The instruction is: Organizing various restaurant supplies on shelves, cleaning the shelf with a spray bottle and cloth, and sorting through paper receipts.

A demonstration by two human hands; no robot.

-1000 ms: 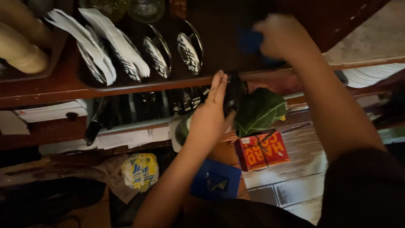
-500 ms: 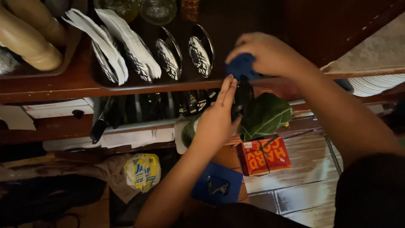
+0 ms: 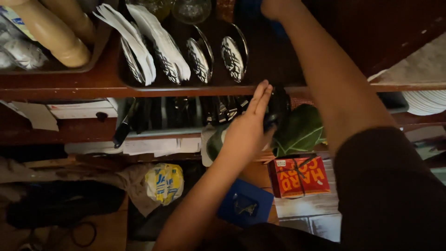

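Head view: left hand (image 3: 248,132) steadies a dark jar (image 3: 277,109) against the shelf edge (image 3: 93,88), fingers wrapped partway; right hand (image 3: 274,7) reaches up, grip too cropped to tell, perhaps clutching something blue.

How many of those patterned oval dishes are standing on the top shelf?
4, in a row on the shelf tray: one behind the white napkins, one under them, one, and one rightmost. More may be hidden.
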